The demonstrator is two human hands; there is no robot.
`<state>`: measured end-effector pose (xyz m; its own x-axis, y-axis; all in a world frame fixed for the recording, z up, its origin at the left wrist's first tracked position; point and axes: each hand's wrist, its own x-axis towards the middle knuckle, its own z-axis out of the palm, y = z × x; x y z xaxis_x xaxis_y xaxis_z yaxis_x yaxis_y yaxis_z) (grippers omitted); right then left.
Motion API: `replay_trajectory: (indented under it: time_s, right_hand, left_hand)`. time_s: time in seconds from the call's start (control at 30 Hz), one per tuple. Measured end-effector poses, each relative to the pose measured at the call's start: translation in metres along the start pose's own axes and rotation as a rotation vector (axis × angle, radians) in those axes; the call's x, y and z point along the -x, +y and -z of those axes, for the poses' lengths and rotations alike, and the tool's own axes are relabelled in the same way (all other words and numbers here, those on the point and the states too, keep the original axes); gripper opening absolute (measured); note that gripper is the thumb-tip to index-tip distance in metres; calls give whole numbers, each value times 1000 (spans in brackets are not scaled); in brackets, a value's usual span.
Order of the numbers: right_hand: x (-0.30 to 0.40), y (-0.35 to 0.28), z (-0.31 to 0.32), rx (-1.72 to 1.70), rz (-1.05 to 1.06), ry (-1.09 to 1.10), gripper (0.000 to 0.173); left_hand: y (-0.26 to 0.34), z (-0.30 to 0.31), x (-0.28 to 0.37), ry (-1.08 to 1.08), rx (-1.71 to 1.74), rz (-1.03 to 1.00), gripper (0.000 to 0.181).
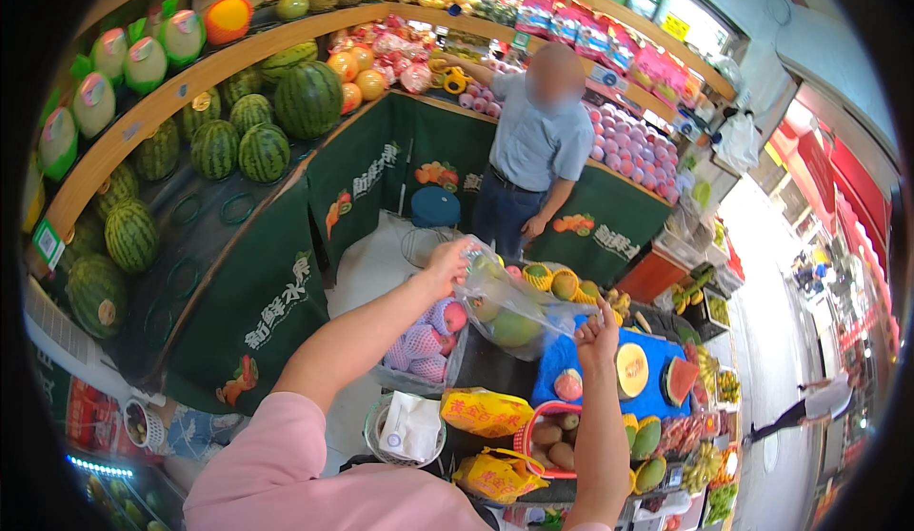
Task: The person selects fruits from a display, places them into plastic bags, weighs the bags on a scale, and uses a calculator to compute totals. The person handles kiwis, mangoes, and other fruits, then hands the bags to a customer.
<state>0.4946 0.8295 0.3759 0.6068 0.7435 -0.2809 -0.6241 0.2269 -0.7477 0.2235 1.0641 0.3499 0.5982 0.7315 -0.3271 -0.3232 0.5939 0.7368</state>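
Both arms reach forward over the fruit display, a clear plastic bag (pixel 532 309) stretched between the hands. My left hand (pixel 451 265) grips one side of the bag's rim, and my right hand (pixel 597 331) holds the other side with closed fingers. Green-yellow mangoes (pixel 515 328) show through or behind the film; whether they lie inside the bag I cannot tell. Below my left hand is a box of apples in foam nets (pixel 425 342). Right of my right hand, a halved orange-fleshed melon (pixel 632 370) and a cut watermelon (pixel 678 381) rest on a blue cloth (pixel 557 356).
A person in a light blue shirt (pixel 544 134) stands across the display, one arm out toward the shelf. Watermelons (pixel 308 100) fill the left shelf. A red basket of kiwis (pixel 553 434), yellow fruit bags (pixel 485 411) and a white basket (pixel 407 427) are close to my body.
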Motion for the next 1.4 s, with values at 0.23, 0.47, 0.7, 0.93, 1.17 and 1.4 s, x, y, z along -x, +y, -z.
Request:
replay_trajectory:
  time_s: [0.23,0.47,0.7,0.93,1.17,1.4]
  right_hand:
    - [8,-4,0,7,21,36,37]
    - [12,5,21,-23,31,49,43]
    - [19,4,28,-30,31,80,43]
    - [27,8,37,37,38,9,45]
    - [58,-5,17,162,124,-83,48]
    - [23,-71,-34,129,227,-163,41]
  left_hand:
    - [2,-5,8,9,-50,16,32]
    - [0,-9,15,-5,-87,18,34]
    - [1,-16,15,-27,-70,20,33]
    - [-6,-6,20,-43,-113,3,34]
    - [12,-20,46,-22,-149,-78,32]
    - [78,-84,22,-226,-293,-242,19]
